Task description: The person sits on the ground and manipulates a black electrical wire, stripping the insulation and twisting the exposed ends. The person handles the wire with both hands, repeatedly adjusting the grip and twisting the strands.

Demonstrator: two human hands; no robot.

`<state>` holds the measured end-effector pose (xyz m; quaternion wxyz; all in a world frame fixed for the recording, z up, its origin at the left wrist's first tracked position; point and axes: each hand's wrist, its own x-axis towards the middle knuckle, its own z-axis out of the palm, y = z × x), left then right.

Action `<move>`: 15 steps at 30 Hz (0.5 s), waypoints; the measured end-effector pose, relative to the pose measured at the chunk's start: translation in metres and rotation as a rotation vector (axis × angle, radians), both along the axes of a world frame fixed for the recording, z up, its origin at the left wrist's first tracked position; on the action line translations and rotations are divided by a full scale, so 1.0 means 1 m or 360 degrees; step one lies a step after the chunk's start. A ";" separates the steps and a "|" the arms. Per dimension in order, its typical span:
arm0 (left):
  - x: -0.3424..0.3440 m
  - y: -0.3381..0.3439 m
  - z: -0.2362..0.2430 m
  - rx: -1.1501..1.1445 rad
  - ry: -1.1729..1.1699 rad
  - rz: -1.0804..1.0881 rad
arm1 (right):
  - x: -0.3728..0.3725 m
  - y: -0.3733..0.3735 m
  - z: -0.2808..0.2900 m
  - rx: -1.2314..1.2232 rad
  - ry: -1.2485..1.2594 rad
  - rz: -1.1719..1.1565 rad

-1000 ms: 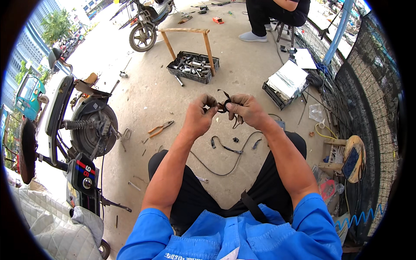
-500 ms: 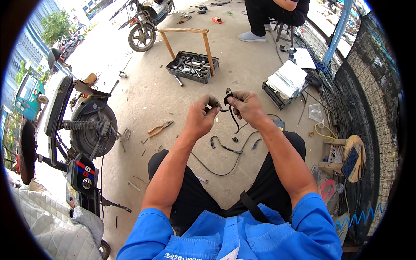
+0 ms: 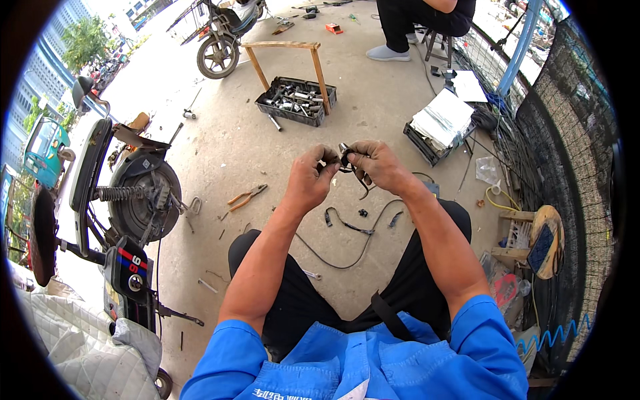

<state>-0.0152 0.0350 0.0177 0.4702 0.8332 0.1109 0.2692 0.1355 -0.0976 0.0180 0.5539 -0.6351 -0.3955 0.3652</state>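
Observation:
My right hand (image 3: 381, 165) is closed, thumb against fingers, on a thin black cable (image 3: 366, 191) whose tail curls down below it. A small dark piece with a shiny end (image 3: 343, 149) sticks up between the fingertips; its exact kind is too small to tell. Close against it, my left hand (image 3: 311, 177) pinches the same cable with thumb and forefinger. On the ground under my hands lie a long black cable (image 3: 360, 259) in a loop and a short black length (image 3: 352, 229). Orange-handled pliers (image 3: 248, 195) rest to the left.
Ahead stands a black crate (image 3: 293, 118) of metal sockets with a wooden handle frame. A partly dismantled electric scooter (image 3: 143, 200) fills the left side. To the right are a bin topped with white sheets (image 3: 442, 120) and a small wooden stool (image 3: 547, 241). A person (image 3: 427, 27) sits farther off.
My two hands have come closer together, fingertips now nearly meeting at the cable. The dark piece in my right fingers has tilted, and the dangling tail has shifted.

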 end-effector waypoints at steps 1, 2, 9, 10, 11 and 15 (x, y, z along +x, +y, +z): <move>-0.001 -0.002 0.004 -0.0011 0.0035 0.0014 | 0.000 -0.001 0.001 -0.0007 -0.0002 0.0001; -0.001 -0.003 0.006 -0.0022 0.0070 0.0027 | 0.001 -0.001 0.002 -0.0018 0.0002 0.0011; 0.003 -0.002 -0.001 0.0034 -0.0079 0.0039 | -0.002 -0.004 0.012 -0.0070 -0.0069 0.0018; 0.003 -0.003 0.000 0.0031 -0.0078 0.0049 | -0.001 -0.005 0.012 -0.0068 -0.0084 0.0012; 0.003 -0.005 0.001 0.0028 -0.0077 0.0059 | -0.001 -0.005 0.012 -0.0069 -0.0086 0.0011; 0.003 -0.007 0.003 0.0008 -0.0054 0.0068 | 0.000 -0.005 0.011 -0.0062 -0.0102 -0.0002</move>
